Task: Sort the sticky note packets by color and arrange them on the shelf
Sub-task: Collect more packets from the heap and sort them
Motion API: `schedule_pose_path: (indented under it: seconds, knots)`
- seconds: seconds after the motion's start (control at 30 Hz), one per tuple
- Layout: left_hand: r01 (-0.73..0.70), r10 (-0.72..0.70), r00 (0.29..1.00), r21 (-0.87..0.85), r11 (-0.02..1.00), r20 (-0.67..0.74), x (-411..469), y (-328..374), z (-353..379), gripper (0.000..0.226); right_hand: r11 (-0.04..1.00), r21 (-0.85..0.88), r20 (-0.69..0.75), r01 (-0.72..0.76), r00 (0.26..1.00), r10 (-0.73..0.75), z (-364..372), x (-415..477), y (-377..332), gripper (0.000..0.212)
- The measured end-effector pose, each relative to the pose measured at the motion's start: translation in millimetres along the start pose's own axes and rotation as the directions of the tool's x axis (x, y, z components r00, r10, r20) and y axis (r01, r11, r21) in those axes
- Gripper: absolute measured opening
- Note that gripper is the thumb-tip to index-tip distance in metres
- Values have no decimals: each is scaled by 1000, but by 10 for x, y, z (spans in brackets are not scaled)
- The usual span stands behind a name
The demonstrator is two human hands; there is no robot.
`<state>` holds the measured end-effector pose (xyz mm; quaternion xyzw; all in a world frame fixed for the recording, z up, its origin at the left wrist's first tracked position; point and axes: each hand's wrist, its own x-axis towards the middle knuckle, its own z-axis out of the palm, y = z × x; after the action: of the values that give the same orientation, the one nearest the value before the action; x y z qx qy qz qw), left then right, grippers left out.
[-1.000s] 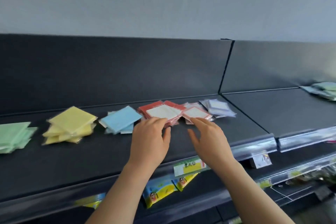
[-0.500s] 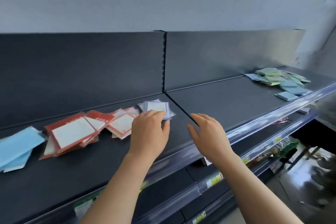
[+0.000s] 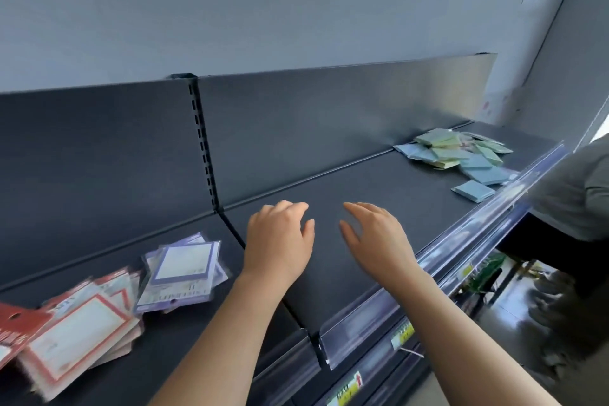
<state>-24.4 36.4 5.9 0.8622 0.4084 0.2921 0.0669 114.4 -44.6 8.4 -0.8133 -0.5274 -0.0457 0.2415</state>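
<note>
My left hand and my right hand hover side by side over a bare stretch of the dark shelf, fingers relaxed, holding nothing. Left of my left hand lies a small stack of purple-framed packets. Further left sits a pile of red-framed packets. At the far right of the shelf is a mixed heap of green, yellow and blue packets, with one blue packet apart near the front edge.
A clear plastic price rail runs along the shelf's front edge. A slotted upright divides the back panel. A person in a grey top stands at the right. Lower shelves with labels show below.
The view has swung right along the shelf. Both hands have left the red and purple packets and now sit over the right shelf section, empty.
</note>
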Motion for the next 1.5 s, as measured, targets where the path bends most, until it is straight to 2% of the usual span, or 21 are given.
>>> schedule_pose_path:
  seconds: [0.27,0.43,0.6,0.67,0.87,0.97,1.03,1.1,1.2,1.33,1.5]
  knots:
    - [31,-34,998,61,998,52,460,454,516,36,999,-47,-49,9,999,-11,28,572,1018,38]
    - [97,-103,993,91,991,66,773,977,1015,30,980,-183,48,-72,995,82,-37,950,2074,43]
    - [128,-139,985,107,986,102,1088,1503,1494,35,950,-273,163,-152,966,201,-148,1232,2937,37]
    - [148,-166,979,142,979,122,1186,1621,1661,33,968,-219,188,-120,969,163,-146,1317,3080,38]
    - [192,-233,960,245,950,154,1380,1670,1950,30,991,-52,210,121,972,-107,-13,1506,2959,34]
    - [185,-234,959,276,943,158,1490,1641,2020,30,983,57,232,173,956,-181,16,1630,2925,35]
    - [177,-229,959,274,945,168,1577,1654,2063,30,973,172,204,157,960,-191,-30,1738,2988,38]
    - [167,-218,961,272,948,169,1679,1712,2120,31,978,171,119,123,982,-144,-107,1887,3137,42]
    - [171,-216,959,231,958,186,1806,1890,2213,33,998,53,54,14,998,-17,-209,2159,3489,46]
    - [165,-208,954,203,965,216,1993,2159,2370,37,990,-97,111,-102,987,112,-278,2524,3952,54]
    - [226,-265,942,191,955,205,2286,2422,2621,41,983,-132,227,-129,961,156,-277,3026,4348,67]
